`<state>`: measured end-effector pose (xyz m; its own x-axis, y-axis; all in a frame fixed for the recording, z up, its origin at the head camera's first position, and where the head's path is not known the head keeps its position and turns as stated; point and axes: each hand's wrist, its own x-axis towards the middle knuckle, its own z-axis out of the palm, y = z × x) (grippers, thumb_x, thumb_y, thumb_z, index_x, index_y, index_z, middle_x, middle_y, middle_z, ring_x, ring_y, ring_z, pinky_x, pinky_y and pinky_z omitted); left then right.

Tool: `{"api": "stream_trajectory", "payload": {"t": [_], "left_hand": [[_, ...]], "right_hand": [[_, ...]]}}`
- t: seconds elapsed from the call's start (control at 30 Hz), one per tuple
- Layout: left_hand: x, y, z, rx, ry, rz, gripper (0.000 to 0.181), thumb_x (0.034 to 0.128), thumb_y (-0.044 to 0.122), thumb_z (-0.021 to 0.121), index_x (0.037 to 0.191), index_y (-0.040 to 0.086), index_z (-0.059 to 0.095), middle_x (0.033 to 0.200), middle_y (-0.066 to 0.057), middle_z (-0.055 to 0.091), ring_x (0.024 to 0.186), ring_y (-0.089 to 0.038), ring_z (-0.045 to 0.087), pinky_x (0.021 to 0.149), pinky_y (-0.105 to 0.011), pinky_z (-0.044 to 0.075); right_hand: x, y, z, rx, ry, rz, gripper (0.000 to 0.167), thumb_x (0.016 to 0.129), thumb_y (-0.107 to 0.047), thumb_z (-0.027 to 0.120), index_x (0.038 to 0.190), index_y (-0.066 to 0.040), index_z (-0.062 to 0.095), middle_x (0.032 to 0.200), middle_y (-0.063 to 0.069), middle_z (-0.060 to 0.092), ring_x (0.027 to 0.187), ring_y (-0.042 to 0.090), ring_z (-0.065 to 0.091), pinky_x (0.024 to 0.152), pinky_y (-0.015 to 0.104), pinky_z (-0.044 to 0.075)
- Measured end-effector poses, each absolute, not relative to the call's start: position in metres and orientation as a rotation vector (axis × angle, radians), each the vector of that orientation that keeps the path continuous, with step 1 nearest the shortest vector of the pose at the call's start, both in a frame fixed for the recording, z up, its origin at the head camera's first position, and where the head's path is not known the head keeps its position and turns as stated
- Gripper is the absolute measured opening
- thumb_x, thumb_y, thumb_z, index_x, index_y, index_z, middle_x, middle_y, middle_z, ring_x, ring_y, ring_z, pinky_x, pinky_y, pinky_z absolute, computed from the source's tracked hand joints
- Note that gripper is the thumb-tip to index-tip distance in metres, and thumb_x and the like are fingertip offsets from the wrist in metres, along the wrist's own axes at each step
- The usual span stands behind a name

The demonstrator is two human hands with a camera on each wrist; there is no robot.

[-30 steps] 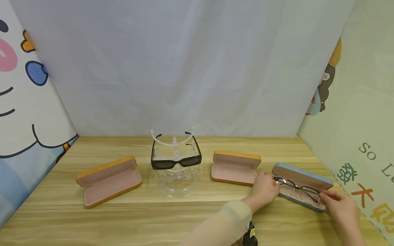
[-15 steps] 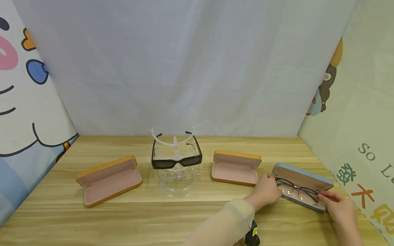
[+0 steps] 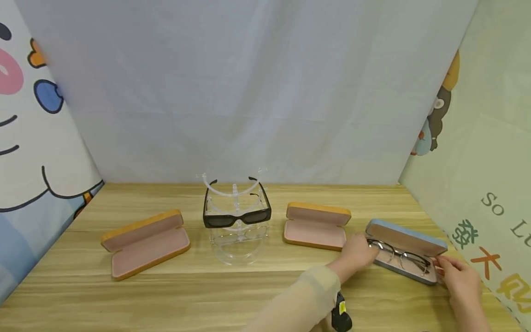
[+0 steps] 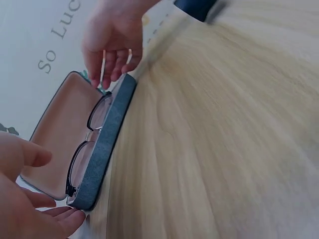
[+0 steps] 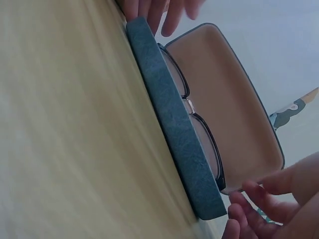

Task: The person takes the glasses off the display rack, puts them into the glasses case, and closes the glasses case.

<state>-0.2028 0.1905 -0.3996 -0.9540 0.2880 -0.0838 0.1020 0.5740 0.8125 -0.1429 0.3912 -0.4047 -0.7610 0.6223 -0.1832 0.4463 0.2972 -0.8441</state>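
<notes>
A pair of dark-browed, thin-rimmed glasses (image 3: 399,253) lies in the lower half of an open blue glasses case (image 3: 419,233) with a pinkish lining. My left hand (image 3: 357,254) is at the case's left end; in the left wrist view its thumb and fingers are spread apart, with fingertips beside the case end. Around the right end is my right hand (image 3: 459,279). Its fingers (image 5: 246,206) are loosely bent near the case end in the right wrist view, and the glasses are clear of them. Neither hand grips the frame.
Two open yellow glasses cases stand on the wooden table, one far left (image 3: 151,253), one mid-right (image 3: 315,234) close to my left hand. Between them is a clear display stand (image 3: 240,258) with black sunglasses (image 3: 238,219) and a thin-rimmed pair below. A grey-white curtain (image 3: 249,92) hangs behind.
The glasses, pinched at both ends a second ago, have been lowered into the blue case and tipped back. Both hands have let go, the right drawing slightly away to the right.
</notes>
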Motion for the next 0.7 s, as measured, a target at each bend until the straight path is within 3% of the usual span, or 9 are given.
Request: {"api": "stream_trajectory", "payload": {"t": [0.07, 0.13, 0.23, 0.3, 0.37, 0.43, 0.5, 0.57, 0.7], "left_hand": [[-0.205, 0.190, -0.398, 0.272, 2.480, 1.501, 0.028, 0.0828, 0.026, 0.059, 0.103, 0.008, 0.063, 0.087, -0.005, 0.062, 0.065, -0.013, 0.049, 0.057, -0.025, 0.041], [-0.206, 0.190, -0.396, 0.208, 2.354, 1.640, 0.034, 0.0822, 0.029, 0.061, 0.109, 0.009, 0.062, 0.081, -0.005, 0.062, 0.062, -0.014, 0.048, 0.056, -0.027, 0.040], [-0.208, 0.189, -0.392, 0.141, 2.257, 1.671, 0.046, 0.0827, 0.036, 0.060, 0.122, 0.011, 0.056, 0.098, -0.004, 0.063, 0.084, -0.019, 0.059, 0.071, -0.033, 0.048], [-0.208, 0.189, -0.389, 0.123, 2.242, 1.647, 0.055, 0.0824, 0.037, 0.061, 0.131, 0.014, 0.048, 0.119, -0.002, 0.058, 0.108, -0.022, 0.055, 0.086, -0.039, 0.046], [-0.209, 0.188, -0.388, 0.128, 2.247, 1.615, 0.057, 0.0828, 0.039, 0.060, 0.132, 0.015, 0.046, 0.131, -0.002, 0.050, 0.118, -0.023, 0.048, 0.093, -0.041, 0.043], [-0.209, 0.188, -0.388, 0.133, 2.232, 1.617, 0.058, 0.0828, 0.040, 0.061, 0.133, 0.015, 0.045, 0.132, -0.003, 0.049, 0.120, -0.024, 0.047, 0.094, -0.042, 0.042], [-0.208, 0.188, -0.388, 0.145, 2.221, 1.623, 0.059, 0.0828, 0.040, 0.061, 0.134, 0.015, 0.044, 0.133, -0.002, 0.048, 0.120, -0.024, 0.047, 0.094, -0.042, 0.042], [-0.207, 0.188, -0.388, 0.152, 2.205, 1.636, 0.060, 0.0830, 0.039, 0.061, 0.135, 0.015, 0.043, 0.133, -0.002, 0.048, 0.120, -0.024, 0.047, 0.094, -0.042, 0.042], [-0.204, 0.186, -0.389, 0.158, 2.179, 1.662, 0.059, 0.0834, 0.038, 0.062, 0.135, 0.016, 0.043, 0.133, -0.002, 0.048, 0.119, -0.024, 0.047, 0.094, -0.042, 0.042]], "right_hand": [[-0.148, 0.396, -0.409, -1.005, -2.327, 1.537, 0.059, 0.095, -0.039, 0.036, 0.129, 0.009, 0.043, 0.064, -0.020, 0.051, 0.056, -0.008, 0.050, 0.052, 0.021, 0.049], [-0.154, 0.407, -0.417, -1.027, -2.239, 1.661, 0.056, 0.093, -0.047, 0.035, 0.119, -0.003, 0.056, 0.065, -0.020, 0.052, 0.056, -0.007, 0.051, 0.052, 0.020, 0.049], [-0.164, 0.424, -0.433, -1.037, -2.135, 1.801, 0.053, 0.090, -0.057, 0.035, 0.108, -0.012, 0.058, 0.064, -0.020, 0.053, 0.058, -0.005, 0.053, 0.054, 0.022, 0.051], [-0.168, 0.436, -0.441, -1.036, -2.110, 1.876, 0.060, 0.087, -0.063, 0.031, 0.115, -0.016, 0.055, 0.065, -0.021, 0.052, 0.059, -0.005, 0.054, 0.055, 0.024, 0.051], [-0.171, 0.442, -0.443, -1.020, -2.160, 1.885, 0.079, 0.085, -0.069, 0.026, 0.135, -0.010, 0.039, 0.068, -0.018, 0.052, 0.061, -0.003, 0.054, 0.057, 0.026, 0.052], [-0.169, 0.440, -0.436, -1.013, -2.220, 1.903, 0.093, 0.081, -0.072, 0.025, 0.144, -0.003, 0.023, 0.075, -0.010, 0.055, 0.065, 0.003, 0.056, 0.061, 0.030, 0.052], [-0.168, 0.436, -0.428, -1.009, -2.317, 1.874, 0.100, 0.079, -0.075, 0.025, 0.145, 0.000, 0.015, 0.087, 0.002, 0.056, 0.068, 0.008, 0.056, 0.063, 0.033, 0.053], [-0.169, 0.436, -0.427, -1.018, -2.412, 1.802, 0.103, 0.077, -0.075, 0.028, 0.145, 0.001, 0.011, 0.103, 0.021, 0.053, 0.072, 0.013, 0.056, 0.067, 0.036, 0.054], [-0.173, 0.443, -0.434, -1.029, -2.534, 1.658, 0.112, 0.070, -0.079, 0.033, 0.145, -0.001, 0.007, 0.108, 0.021, 0.052, 0.069, 0.007, 0.053, 0.066, 0.034, 0.054]]}}
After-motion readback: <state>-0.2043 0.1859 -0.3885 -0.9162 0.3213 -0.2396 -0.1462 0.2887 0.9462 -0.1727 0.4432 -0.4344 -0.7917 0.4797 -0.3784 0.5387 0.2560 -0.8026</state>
